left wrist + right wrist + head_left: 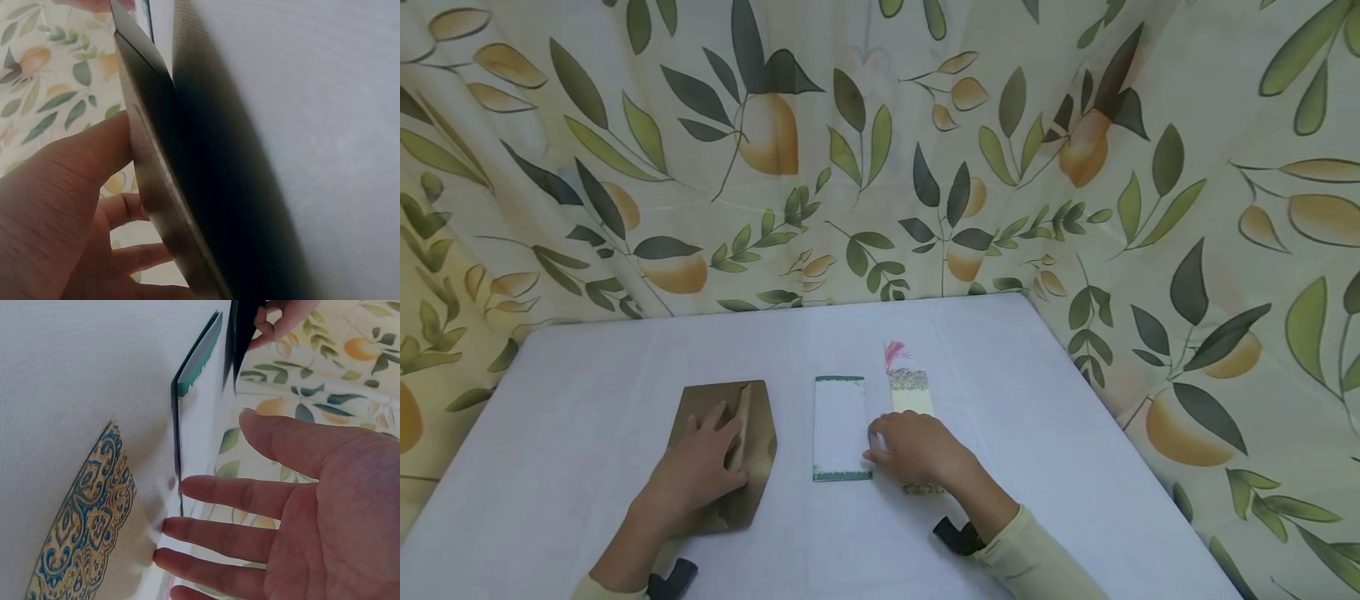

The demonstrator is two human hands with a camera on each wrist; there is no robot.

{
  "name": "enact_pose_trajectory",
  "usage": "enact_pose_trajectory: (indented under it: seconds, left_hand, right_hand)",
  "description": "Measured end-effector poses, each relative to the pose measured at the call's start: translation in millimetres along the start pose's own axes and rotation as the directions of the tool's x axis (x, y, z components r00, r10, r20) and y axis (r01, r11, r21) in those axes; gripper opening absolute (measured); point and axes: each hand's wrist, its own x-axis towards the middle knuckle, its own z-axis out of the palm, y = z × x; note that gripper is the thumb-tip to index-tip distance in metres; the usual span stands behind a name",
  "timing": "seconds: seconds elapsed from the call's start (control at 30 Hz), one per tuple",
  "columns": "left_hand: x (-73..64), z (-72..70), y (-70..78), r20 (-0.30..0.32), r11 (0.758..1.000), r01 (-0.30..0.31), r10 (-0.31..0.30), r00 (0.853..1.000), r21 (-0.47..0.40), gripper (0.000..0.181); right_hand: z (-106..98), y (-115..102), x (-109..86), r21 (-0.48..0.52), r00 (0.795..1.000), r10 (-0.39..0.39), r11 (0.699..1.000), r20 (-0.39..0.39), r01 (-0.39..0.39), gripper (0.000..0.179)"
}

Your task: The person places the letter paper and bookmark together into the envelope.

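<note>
My left hand point(696, 467) rests on a brown paper envelope point(762, 450), fingers spread across it beside a raised fold down its middle. In the left wrist view, the thumb and fingertips touch the envelope's face point(156, 150), and its near edge stands up from the cloth. My right hand point(925, 450) lies over a cream bookmark point(912, 400), hiding its middle. In the right wrist view its fingers point(225, 537) are extended, tips at the bookmark's surface near its blue-and-gold patterned end point(90, 519). A white booklet with green edges point(838, 429) lies between the hands.
A white cloth point(1037, 400) covers the table. The bookmark's pink tassel point(896, 356) points away toward the far edge. Behind and to the right hangs a curtain point(880, 192) printed with leaves and fruit. Black straps point(958, 536) show at both wrists.
</note>
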Motion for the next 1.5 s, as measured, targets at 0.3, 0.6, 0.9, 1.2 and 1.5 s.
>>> enact_pose_trajectory:
  seconds: [0.3, 0.6, 0.9, 1.2, 1.5]
  left_hand:
    - [1.1, -1.2, -5.9, 0.012, 0.999, -0.034, 0.034, 0.999, -0.034, 0.074]
    - [1.4, -4.2, -7.6, 0.024, 0.997, -0.030, 0.032, 0.999, -0.071, 0.086]
    - [-0.2, -5.7, -7.2, 0.021, 0.993, -0.047, 0.049, 0.999, -0.110, 0.087]
    - [-0.5, -8.5, -9.6, 0.042, 0.988, -0.087, 0.093, 0.995, -0.126, 0.096]
    - [-2.8, -6.7, -11.0, 0.093, 0.983, -0.092, 0.108, 0.990, -0.157, 0.101]
  right_hand:
    - [-2, 6, 3.6, 0.079, 0.996, 0.050, 0.996, -0.077, -0.044, 0.041]
    - [11, 9, 20.6, 0.396, 0.965, 0.233, 0.903, -0.124, -0.167, 0.034]
    - [9, -5, 37.6, 0.388, 0.926, 0.376, 0.851, 0.023, -0.355, 0.073]
    - [1, -23, 58.5, 0.175, 0.908, 0.413, 0.891, 0.068, -0.419, 0.075]
    - [4, -38, 71.6, 0.017, 0.877, 0.473, 0.879, 0.085, -0.476, 0.097]
